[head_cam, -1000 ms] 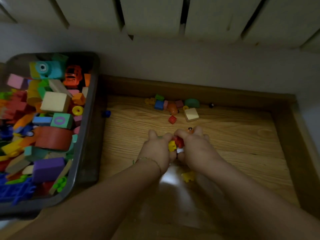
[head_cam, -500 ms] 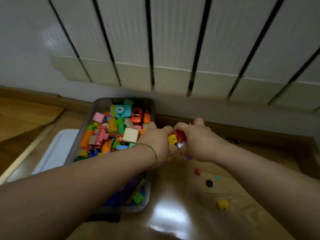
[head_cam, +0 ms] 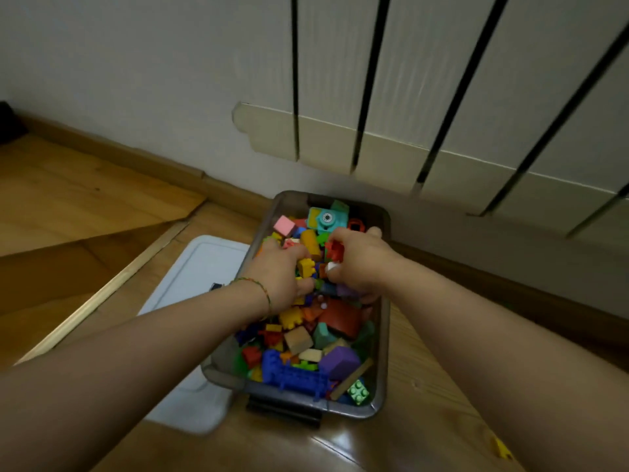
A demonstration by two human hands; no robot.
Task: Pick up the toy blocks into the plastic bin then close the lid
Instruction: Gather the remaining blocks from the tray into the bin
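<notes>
The left hand (head_cam: 282,279) curls round a yellow block (head_cam: 305,267); the right hand (head_cam: 362,264) curls round a red block (head_cam: 334,249); both hover just above the heap of toy blocks (head_cam: 299,338) in the far half of the plastic bin (head_cam: 384,335); the drop, I judge, is straight down and needs only loosened fingers; the bin's long axis runs near to far; the white lid (head_cam: 199,267) lies flat on the floor (head_cam: 85,216) just beside the bin's left wall, nearer the left hand; a stray yellow piece (head_cam: 502,447) sits near right, closer to the right arm.
</notes>
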